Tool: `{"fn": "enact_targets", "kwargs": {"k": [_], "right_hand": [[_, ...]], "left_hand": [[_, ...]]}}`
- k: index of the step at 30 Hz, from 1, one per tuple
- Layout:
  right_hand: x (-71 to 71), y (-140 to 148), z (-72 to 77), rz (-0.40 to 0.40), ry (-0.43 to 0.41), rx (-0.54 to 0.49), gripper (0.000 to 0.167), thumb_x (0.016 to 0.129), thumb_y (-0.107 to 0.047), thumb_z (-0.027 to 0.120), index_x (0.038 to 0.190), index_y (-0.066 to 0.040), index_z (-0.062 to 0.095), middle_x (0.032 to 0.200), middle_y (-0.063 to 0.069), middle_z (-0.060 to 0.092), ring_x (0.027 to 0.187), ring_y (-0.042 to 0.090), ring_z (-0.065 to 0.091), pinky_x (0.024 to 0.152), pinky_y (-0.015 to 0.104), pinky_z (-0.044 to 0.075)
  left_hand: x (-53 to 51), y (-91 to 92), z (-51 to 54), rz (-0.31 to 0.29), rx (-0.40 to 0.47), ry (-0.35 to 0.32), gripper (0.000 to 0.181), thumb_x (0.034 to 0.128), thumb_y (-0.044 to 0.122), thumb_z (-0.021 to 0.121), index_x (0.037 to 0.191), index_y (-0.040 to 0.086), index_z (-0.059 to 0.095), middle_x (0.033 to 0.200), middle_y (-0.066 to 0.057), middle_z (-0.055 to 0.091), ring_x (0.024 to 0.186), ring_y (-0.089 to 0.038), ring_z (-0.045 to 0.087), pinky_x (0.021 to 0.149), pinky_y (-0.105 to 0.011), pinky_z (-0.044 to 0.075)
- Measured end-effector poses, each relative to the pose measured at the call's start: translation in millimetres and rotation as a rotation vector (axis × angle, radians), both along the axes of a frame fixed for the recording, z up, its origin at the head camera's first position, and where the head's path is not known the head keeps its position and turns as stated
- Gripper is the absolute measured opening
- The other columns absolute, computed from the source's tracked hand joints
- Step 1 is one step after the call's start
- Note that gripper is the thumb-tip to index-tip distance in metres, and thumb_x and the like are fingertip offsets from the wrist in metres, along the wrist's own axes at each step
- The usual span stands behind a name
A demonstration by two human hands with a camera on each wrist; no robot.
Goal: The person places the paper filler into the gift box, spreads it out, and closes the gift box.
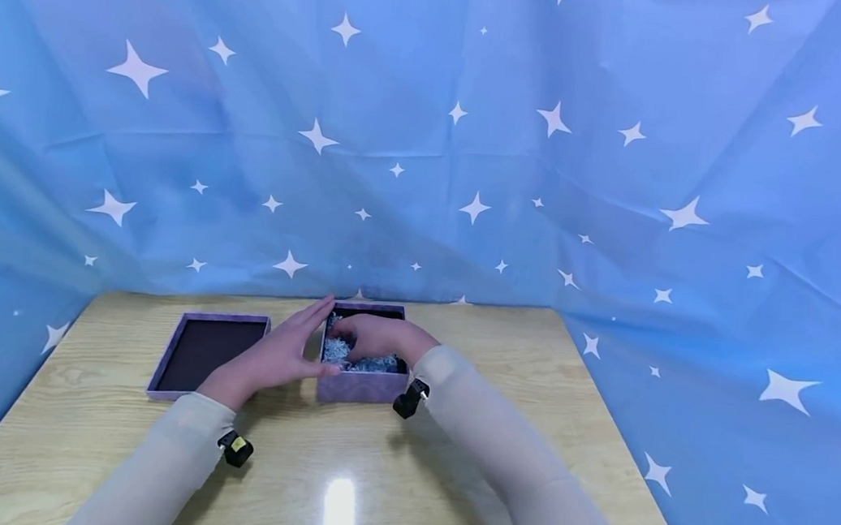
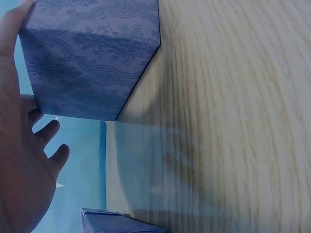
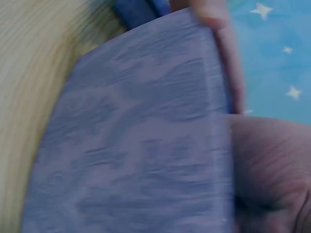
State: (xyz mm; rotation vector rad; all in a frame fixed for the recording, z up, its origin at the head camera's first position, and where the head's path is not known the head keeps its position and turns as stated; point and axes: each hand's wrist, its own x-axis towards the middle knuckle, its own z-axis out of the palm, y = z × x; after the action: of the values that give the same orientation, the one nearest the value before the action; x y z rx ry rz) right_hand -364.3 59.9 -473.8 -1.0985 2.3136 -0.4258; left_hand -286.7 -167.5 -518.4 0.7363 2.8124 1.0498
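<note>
A purple patterned box (image 1: pixel 362 388) stands without its lid on the table, holding pale blue shredded filling (image 1: pixel 336 349). My left hand (image 1: pixel 279 358) spans the box's left side, thumb at the near left corner and fingers toward the back corner; the left wrist view shows this hand (image 2: pixel 24 145) against the box wall (image 2: pixel 92 63). My right hand (image 1: pixel 375 337) reaches inside over the right part, fingers down in the filling. In the right wrist view the box's outer wall (image 3: pixel 131 136) covers the fingers of the right hand (image 3: pixel 272 170), so what they touch is hidden.
Left of the box lies a purple-rimmed lid (image 1: pixel 156 374) with its dark inside facing up. The wooden table (image 1: pixel 288 473) ends at a blue star-patterned cloth (image 1: pixel 429 133) behind and at both sides.
</note>
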Motion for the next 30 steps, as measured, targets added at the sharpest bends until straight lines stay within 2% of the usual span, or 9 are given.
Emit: {"fn": "enact_targets", "kwargs": {"k": [4,6,8,12,15,18,23,27,30], "right_hand": [[-2.9,6.1,15.3,0.007,-0.031,-0.077,0.048,0.100,-0.008,0.082,0.146,-0.013,0.067,0.136,0.003,0.068,0.125,0.020,0.064,0.098,0.030,0.057],[-3.6,11.4,22.8,-0.005,-0.033,-0.077,0.048,0.100,-0.010,0.085,0.144,-0.013,0.067,0.133,0.002,0.066,0.123,0.021,0.064,0.095,0.029,0.057],[-3.1,15.7,29.4,-0.009,-0.014,-0.048,0.052,0.099,-0.010,0.085,0.147,-0.012,0.065,0.135,0.005,0.065,0.125,0.024,0.063,0.096,0.031,0.057],[-0.8,18.3,36.5,0.014,0.068,0.066,0.064,0.098,-0.006,0.086,0.157,-0.013,0.061,0.157,0.009,0.058,0.144,0.028,0.057,0.108,0.036,0.056],[1.2,16.0,34.8,0.050,0.140,0.148,0.070,0.097,-0.003,0.085,0.161,-0.015,0.058,0.168,0.008,0.051,0.153,0.028,0.050,0.115,0.037,0.052],[1.5,13.0,30.2,0.063,0.194,0.217,0.071,0.098,-0.004,0.085,0.162,-0.018,0.058,0.166,0.004,0.053,0.152,0.024,0.051,0.115,0.036,0.052],[0.0,7.0,23.5,0.034,0.209,0.292,0.071,0.099,-0.005,0.084,0.164,-0.018,0.056,0.165,0.000,0.056,0.151,0.021,0.053,0.117,0.035,0.051],[2.3,1.2,12.9,0.010,0.242,0.368,0.071,0.104,-0.007,0.079,0.168,-0.023,0.052,0.172,-0.001,0.048,0.156,0.020,0.047,0.122,0.036,0.046],[5.9,-2.9,4.2,0.022,0.318,0.424,0.069,0.110,-0.004,0.069,0.171,-0.024,0.046,0.177,0.002,0.039,0.159,0.020,0.042,0.126,0.037,0.040]], "left_hand": [[0.3,-3.4,0.0,0.003,-0.003,-0.004,0.122,0.0922,0.065,0.084,0.180,0.027,0.008,0.186,-0.001,0.006,0.168,-0.042,0.015,0.125,-0.079,0.023],[0.1,-4.3,-1.1,-0.002,-0.005,-0.001,0.123,0.0921,0.067,0.083,0.180,0.025,0.008,0.187,-0.003,0.006,0.168,-0.043,0.015,0.125,-0.079,0.024],[-0.1,-4.8,-1.7,-0.001,-0.005,0.002,0.124,0.0917,0.067,0.084,0.180,0.025,0.008,0.187,-0.004,0.006,0.168,-0.042,0.014,0.125,-0.077,0.024],[0.7,-5.7,-0.5,0.000,0.003,0.012,0.124,0.0913,0.067,0.084,0.180,0.026,0.007,0.187,-0.006,0.007,0.168,-0.043,0.014,0.126,-0.077,0.023],[0.6,-6.0,0.6,0.001,0.007,0.008,0.124,0.0910,0.068,0.083,0.180,0.026,0.007,0.187,-0.005,0.007,0.168,-0.043,0.014,0.125,-0.078,0.022],[-0.9,-5.6,-0.4,-0.004,0.004,0.006,0.124,0.0907,0.070,0.082,0.180,0.026,0.008,0.187,-0.003,0.006,0.168,-0.042,0.013,0.125,-0.079,0.022],[-3.1,-4.7,-2.6,-0.007,-0.006,0.005,0.124,0.0903,0.072,0.081,0.180,0.027,0.007,0.186,0.004,0.003,0.169,-0.039,0.011,0.126,-0.077,0.022],[-2.6,-4.3,-1.7,-0.015,0.005,0.016,0.124,0.0902,0.071,0.081,0.180,0.026,0.008,0.187,-0.002,0.006,0.169,-0.042,0.013,0.126,-0.077,0.023],[-2.4,-4.1,-0.5,-0.023,0.011,0.024,0.124,0.0908,0.071,0.081,0.180,0.026,0.008,0.186,-0.006,0.008,0.168,-0.043,0.014,0.125,-0.078,0.023]]}}
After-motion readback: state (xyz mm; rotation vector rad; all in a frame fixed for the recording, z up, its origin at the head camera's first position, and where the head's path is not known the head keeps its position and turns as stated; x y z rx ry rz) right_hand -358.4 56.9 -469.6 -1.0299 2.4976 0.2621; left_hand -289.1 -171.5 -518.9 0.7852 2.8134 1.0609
